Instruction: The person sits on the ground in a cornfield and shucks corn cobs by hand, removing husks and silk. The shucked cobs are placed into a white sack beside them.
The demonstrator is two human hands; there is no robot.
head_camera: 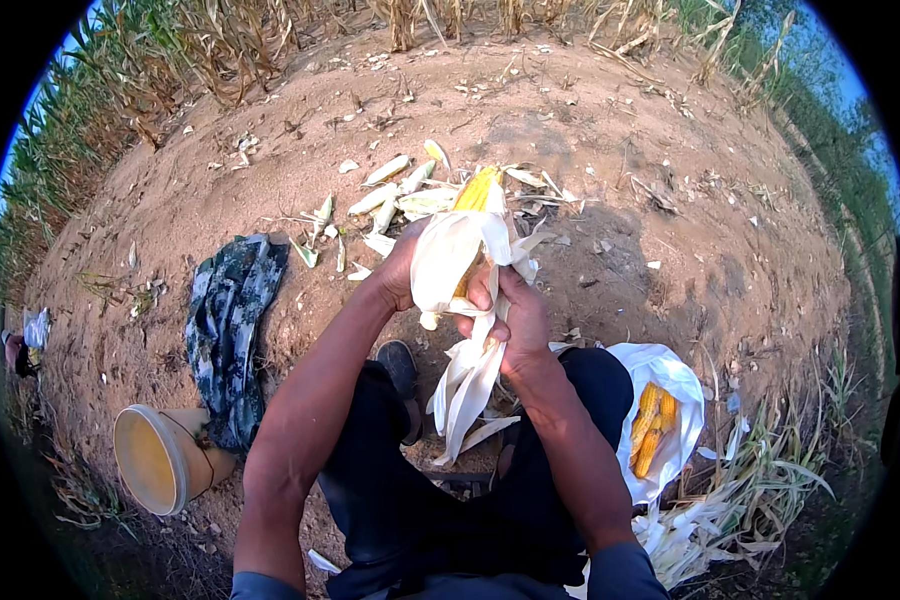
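Between my hands is an ear of corn [479,192], its yellow kernels bare at the top and pale husk leaves [445,259] folded down around it. My left hand [403,268] grips the ear and husk from the left side, its fingers largely hidden behind the leaves. My right hand [516,311] is closed around husk leaves at the lower right, with long strips hanging below it. On the ground beyond lie several unhusked ears [375,199]. To the right of my knee, an open white sack [686,397] holds several husked yellow ears [649,431].
A camouflage cloth garment [229,330] lies at the left beside a tipped plastic bucket [150,459]. Loose husks [709,529] are heaped below the sack. Dry corn stalks [397,22] stand along the far edge. Part of another person [16,354] shows at the far left.
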